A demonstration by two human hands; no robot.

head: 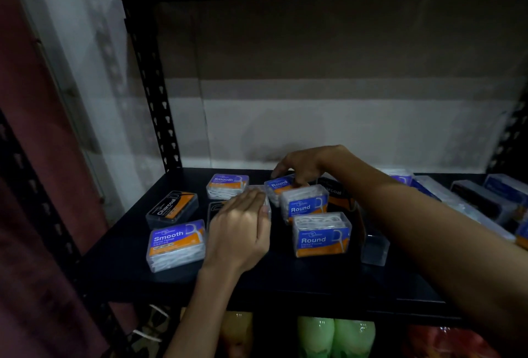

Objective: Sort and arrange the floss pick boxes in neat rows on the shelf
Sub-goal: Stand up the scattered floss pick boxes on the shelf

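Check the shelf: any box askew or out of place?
Yes. The Charcoal box at the shelf's left lies diagonal, out of line with the Smooth boxes near it. Another Charcoal box sits wedged behind the Round boxes.

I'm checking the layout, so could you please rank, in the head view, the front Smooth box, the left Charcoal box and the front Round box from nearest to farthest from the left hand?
From the left hand:
1. front Smooth box, just to its left.
2. front Round box, to its right.
3. left Charcoal box, farther back-left.
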